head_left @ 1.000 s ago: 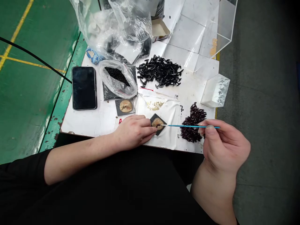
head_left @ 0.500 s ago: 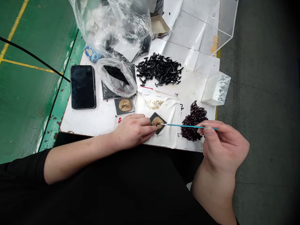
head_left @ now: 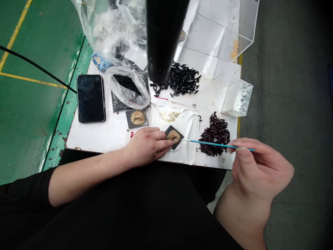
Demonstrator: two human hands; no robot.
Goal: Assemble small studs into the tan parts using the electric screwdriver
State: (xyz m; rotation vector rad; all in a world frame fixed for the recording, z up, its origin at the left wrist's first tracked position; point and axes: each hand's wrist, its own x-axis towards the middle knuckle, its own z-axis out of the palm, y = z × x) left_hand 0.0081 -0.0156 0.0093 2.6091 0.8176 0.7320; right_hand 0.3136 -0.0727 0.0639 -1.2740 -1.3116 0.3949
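Observation:
My right hand (head_left: 256, 163) pinches a thin blue stick (head_left: 213, 144) with a narrow pale tip. Its tip reaches the edge of a tan putty-like lump (head_left: 172, 135) on a small dark square pad (head_left: 178, 145). My left hand (head_left: 147, 146) rests at the pad's left side, fingers closed together, fingertips against the lump. Something small and dark shows by those fingertips, too small to name. Beneath the pad lies a white sheet (head_left: 188, 152) with several tiny gold rings (head_left: 170, 116) scattered on it. A pile of dark reddish-brown small pieces (head_left: 214, 135) lies under the stick.
A second pad with a tan lump (head_left: 137, 118), a phone (head_left: 91, 99) and an open bag of black granules (head_left: 127, 85) stand left. Black T-shaped parts (head_left: 184, 80) are heaped behind. A blurred black cylinder (head_left: 166, 34) hangs in front. A clear block (head_left: 237, 98) stands right.
My right hand has drawn the blue stick back to the right and slightly nearer me. The black cylinder has come into view at the top. My left hand stays in place.

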